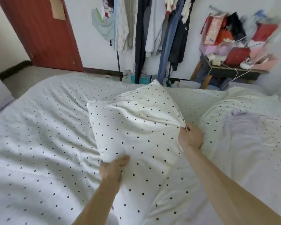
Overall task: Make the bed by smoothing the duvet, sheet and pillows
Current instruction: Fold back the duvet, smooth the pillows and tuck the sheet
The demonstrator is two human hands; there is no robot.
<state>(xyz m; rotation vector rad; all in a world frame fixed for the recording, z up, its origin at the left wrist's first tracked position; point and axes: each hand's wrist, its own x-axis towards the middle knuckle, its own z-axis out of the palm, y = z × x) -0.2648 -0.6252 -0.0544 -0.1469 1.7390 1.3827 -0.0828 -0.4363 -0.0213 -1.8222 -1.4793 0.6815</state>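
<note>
A white pillow with black dots (136,127) is lifted above the bed, tilted with one corner pointing away from me. My left hand (112,169) grips its lower left edge. My right hand (191,137) pinches its right edge, bunching the cover. Under it lies the dotted white duvet (39,143), wrinkled across the left half of the bed. A second dotted pillow (221,111) lies to the right, partly hidden behind my right hand. Pale lilac bedding (246,135) is rumpled at the far right.
Beyond the bed stands a clothes rack (152,30) hung with garments, against the white wall. A small wooden table (230,70) piled with red bags and boxes sits at the back right. A red-brown door (44,33) is at the back left, with bare floor before it.
</note>
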